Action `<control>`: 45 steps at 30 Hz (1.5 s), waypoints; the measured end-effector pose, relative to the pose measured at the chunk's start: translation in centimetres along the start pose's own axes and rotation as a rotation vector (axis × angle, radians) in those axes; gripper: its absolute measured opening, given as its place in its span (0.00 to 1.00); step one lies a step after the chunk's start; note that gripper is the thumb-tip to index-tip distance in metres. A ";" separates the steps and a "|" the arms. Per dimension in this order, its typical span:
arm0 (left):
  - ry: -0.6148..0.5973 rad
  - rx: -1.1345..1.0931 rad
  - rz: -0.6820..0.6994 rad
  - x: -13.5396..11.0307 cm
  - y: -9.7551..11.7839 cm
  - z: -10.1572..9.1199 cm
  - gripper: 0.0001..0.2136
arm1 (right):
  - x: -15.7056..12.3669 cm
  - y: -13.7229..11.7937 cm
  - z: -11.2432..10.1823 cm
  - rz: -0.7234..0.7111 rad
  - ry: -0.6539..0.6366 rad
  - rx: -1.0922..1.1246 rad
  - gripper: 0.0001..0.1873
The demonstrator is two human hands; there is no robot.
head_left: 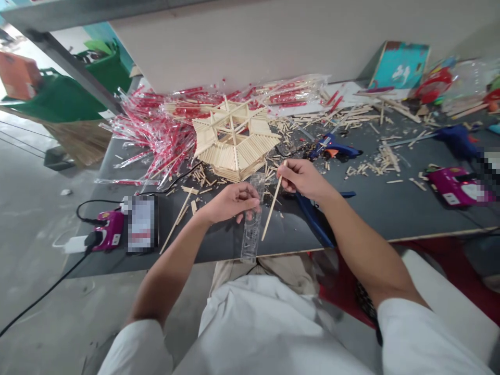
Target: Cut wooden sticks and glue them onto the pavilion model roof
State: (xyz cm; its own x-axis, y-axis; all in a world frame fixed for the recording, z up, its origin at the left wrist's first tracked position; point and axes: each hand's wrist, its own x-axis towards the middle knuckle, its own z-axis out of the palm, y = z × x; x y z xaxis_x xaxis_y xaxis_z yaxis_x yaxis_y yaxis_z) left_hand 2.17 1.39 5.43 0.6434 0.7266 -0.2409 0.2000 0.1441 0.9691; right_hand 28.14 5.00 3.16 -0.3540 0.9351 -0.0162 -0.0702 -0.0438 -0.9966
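My left hand (240, 202) is closed around a clear plastic ruler (250, 237), whose lower end sticks out over the table's front edge. Between the thumb and fingers of my right hand (299, 178) is a thin wooden stick (272, 208), slanting down toward me beside the ruler. Just beyond both hands stands a model roof (250, 151) built from rows of wooden sticks, with openings between its ribs. Under my right wrist lies a blue-handled cutter or pliers (312, 219); its exact kind is partly hidden.
Red-and-clear plastic wrappers (167, 138) heap at the back left. A blue glue gun (336, 148) lies right of the model among cut stick pieces, with another blue glue gun (457, 139) farther right. Purple power strips (111, 229) flank the workspace, near a phone (142, 224).
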 end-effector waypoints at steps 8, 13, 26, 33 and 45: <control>0.170 -0.150 0.108 1.5 -3.5 2.8 0.21 | 0.2 1.1 2.0 0.032 -0.143 -0.091 0.23; 0.170 -0.105 0.080 1.3 -3.3 2.7 0.20 | 0.2 1.2 2.3 0.029 -0.175 -0.162 0.24; 0.204 -0.095 0.078 1.6 -3.8 2.5 0.20 | 0.0 1.2 3.4 0.019 -0.189 -0.231 0.27; 0.237 -0.121 0.117 1.6 -3.8 2.7 0.19 | -0.2 1.1 3.4 -0.073 -0.088 -0.350 0.25; 0.232 -0.088 0.090 1.4 -3.7 2.5 0.19 | -0.5 0.6 3.6 -0.061 -0.144 -0.257 0.22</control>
State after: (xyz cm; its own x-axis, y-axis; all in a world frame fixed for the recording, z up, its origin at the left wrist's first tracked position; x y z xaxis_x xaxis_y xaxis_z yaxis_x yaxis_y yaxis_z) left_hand 4.22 0.22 1.38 0.4672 0.8722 -0.1452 0.0787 0.1226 0.9893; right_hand 24.90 3.24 2.82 -0.4863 0.8730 0.0377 0.1363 0.1184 -0.9836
